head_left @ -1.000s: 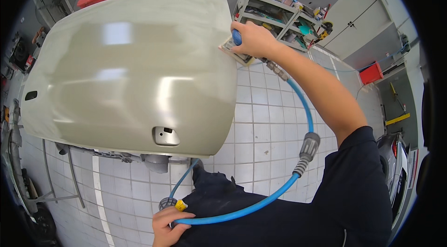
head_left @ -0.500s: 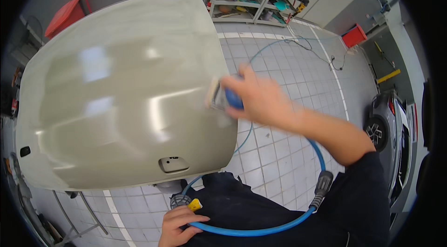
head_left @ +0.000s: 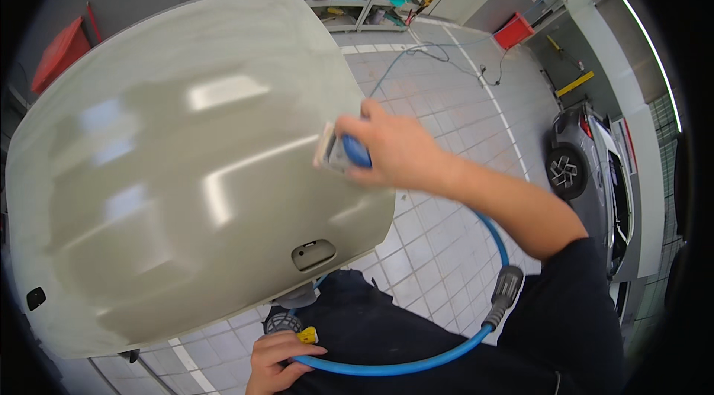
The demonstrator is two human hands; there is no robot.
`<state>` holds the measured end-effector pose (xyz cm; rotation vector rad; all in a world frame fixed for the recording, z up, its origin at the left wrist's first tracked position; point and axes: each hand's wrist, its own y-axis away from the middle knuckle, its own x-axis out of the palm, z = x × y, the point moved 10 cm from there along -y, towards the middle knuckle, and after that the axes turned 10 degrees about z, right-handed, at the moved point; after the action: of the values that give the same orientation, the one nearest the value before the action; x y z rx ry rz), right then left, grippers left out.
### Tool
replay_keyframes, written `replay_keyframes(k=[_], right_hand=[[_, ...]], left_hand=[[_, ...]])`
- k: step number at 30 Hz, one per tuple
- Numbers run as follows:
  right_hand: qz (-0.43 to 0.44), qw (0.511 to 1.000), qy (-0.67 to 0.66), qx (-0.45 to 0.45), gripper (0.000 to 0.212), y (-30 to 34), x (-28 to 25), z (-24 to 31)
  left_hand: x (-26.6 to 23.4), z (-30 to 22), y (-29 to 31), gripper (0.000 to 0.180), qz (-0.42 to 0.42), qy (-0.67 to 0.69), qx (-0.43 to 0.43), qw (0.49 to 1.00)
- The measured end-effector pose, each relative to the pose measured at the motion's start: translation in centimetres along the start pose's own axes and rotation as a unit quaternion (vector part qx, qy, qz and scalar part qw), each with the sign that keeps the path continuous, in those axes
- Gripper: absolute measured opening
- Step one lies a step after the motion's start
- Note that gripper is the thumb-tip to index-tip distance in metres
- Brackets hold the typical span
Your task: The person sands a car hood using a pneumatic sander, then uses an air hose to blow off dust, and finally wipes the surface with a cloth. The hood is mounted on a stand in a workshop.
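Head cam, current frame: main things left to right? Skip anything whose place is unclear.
Red bin → left hand on the blue hose → right hand gripping a blue-topped tool → gray hose connector → gray car.

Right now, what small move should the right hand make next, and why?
Perhaps slide the blue-topped tool a little left over the pale panel: the right hand grips it near the panel's right edge, and the left hand holds the blue hose clear of the surface.
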<state>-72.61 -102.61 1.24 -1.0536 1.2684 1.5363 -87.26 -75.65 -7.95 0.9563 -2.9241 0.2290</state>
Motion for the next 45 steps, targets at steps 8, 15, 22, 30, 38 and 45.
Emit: replay_keyframes(k=[8, 15, 22, 30, 38, 45], right_hand=[[-0.093, 0.985, -0.072, 0.123, 0.048, 3.1, -0.5, -5.7], [-0.022, 0.984, -0.14, -0.105, 0.048, -1.9, 1.7, 15.0], [-0.033, 0.988, -0.146, 0.025, 0.044, 0.6, 0.4, 5.8], [-0.114, 0.972, -0.129, 0.161, 0.048, 11.2, 2.6, -5.6], [-0.212, 0.904, -0.262, 0.261, 0.05, 21.3, 8.5, -8.6], [-0.295, 0.85, -0.292, 0.324, 0.054, 25.8, 10.7, -13.0]], left_hand=[[-2.8, -0.4, 2.0, 0.031, -0.045, -0.036, 0.027, 0.998], [-2.2, -0.7, 0.9, 0.037, 0.033, -0.037, 0.024, 0.998], [0.8, -4.3, -4.8, 0.042, 0.083, -0.099, 0.039, 0.991], [0.9, -1.6, -30.8, 0.06, 0.021, -0.596, 0.0, 0.803], [5.1, 3.0, -34.8, 0.078, 0.033, -0.673, 0.002, 0.739], [10.5, 1.1, -26.7, 0.082, 0.066, -0.669, 0.02, 0.74]])
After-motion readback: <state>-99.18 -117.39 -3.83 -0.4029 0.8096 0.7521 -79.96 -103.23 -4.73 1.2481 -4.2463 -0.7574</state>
